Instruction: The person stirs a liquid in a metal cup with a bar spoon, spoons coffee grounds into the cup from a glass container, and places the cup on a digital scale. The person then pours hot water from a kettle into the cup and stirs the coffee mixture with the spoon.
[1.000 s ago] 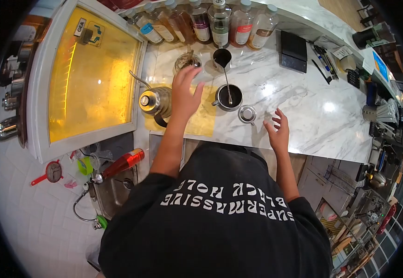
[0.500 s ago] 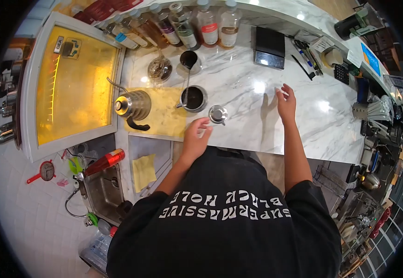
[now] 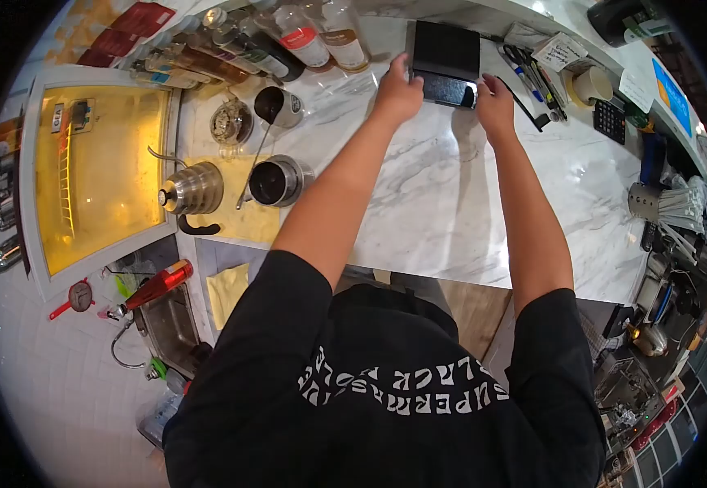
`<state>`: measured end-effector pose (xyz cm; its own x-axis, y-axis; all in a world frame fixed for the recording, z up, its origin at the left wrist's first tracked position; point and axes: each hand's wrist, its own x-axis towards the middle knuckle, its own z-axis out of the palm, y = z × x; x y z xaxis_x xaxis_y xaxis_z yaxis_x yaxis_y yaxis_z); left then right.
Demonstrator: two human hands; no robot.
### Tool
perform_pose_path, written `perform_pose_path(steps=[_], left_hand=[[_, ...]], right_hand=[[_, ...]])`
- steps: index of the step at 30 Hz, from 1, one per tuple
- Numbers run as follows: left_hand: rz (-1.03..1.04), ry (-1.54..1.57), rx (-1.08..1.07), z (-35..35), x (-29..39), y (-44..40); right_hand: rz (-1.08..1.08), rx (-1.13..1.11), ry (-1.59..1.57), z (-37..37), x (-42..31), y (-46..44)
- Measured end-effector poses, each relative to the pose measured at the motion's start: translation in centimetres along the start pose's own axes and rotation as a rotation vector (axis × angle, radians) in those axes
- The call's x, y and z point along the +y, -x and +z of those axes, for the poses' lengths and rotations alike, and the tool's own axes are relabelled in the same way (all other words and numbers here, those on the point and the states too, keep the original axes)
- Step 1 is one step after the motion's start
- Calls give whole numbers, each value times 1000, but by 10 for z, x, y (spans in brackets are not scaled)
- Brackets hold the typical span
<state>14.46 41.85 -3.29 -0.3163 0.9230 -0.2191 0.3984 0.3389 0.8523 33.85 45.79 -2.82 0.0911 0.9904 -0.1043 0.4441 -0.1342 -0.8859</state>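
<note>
A black digital scale [image 3: 446, 50] lies on the marble counter, its display panel facing me. My left hand [image 3: 399, 91] is closed at the scale's left front corner, and my right hand [image 3: 495, 104] grips the right front corner. Left of my left arm stands a metal cup of dark liquid [image 3: 269, 182]. A long-handled spoon [image 3: 255, 169] leans between it and a dark-mouthed metal cup [image 3: 279, 106] behind. A steel gooseneck kettle [image 3: 199, 189] sits on a yellow cloth [image 3: 248, 213]. The small metal piece seen earlier beside the cup is out of sight.
Several bottles [image 3: 305, 41] line the back left, near a round glass vessel [image 3: 231, 122]. Pens [image 3: 524, 85] and a calculator [image 3: 610, 120] lie right of the scale. At the left are a yellow-lit glass-door cabinet [image 3: 101, 175] and a sink [image 3: 170, 321].
Both hands have reached forward to the scale and closed on its front corners. The view has shifted, so the cups, kettle and bottles appear farther left.
</note>
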Motion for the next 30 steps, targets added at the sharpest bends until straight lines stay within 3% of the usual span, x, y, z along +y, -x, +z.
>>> perform_pose_path(steps=[2,9,13,16,18,22,24,30], left_hand=[[-100,65,-67,5,3,-17],[-80,144,-36,-9,-11,23],[-132,243,-45,-23,-39,81],[-126,225,-45,-42,-54,151],[-134,470,-53,-49,-83,196],[-202,384,-61,-76,-109,273],[-260,367,-73,-87,-114,297],[-199,338,-58,-102,-116,328]], right_hand=[[-7,-7,16,7,20,-14],[-16,-92,36,2,39,13],[-34,-112,-85,-2,56,74],[-10,-125,56,-9,54,145],[16,-167,-42,-14,49,192],[194,-313,-213,-21,52,271],[177,-336,-294,-16,60,297],[266,-437,-338,-17,57,329]])
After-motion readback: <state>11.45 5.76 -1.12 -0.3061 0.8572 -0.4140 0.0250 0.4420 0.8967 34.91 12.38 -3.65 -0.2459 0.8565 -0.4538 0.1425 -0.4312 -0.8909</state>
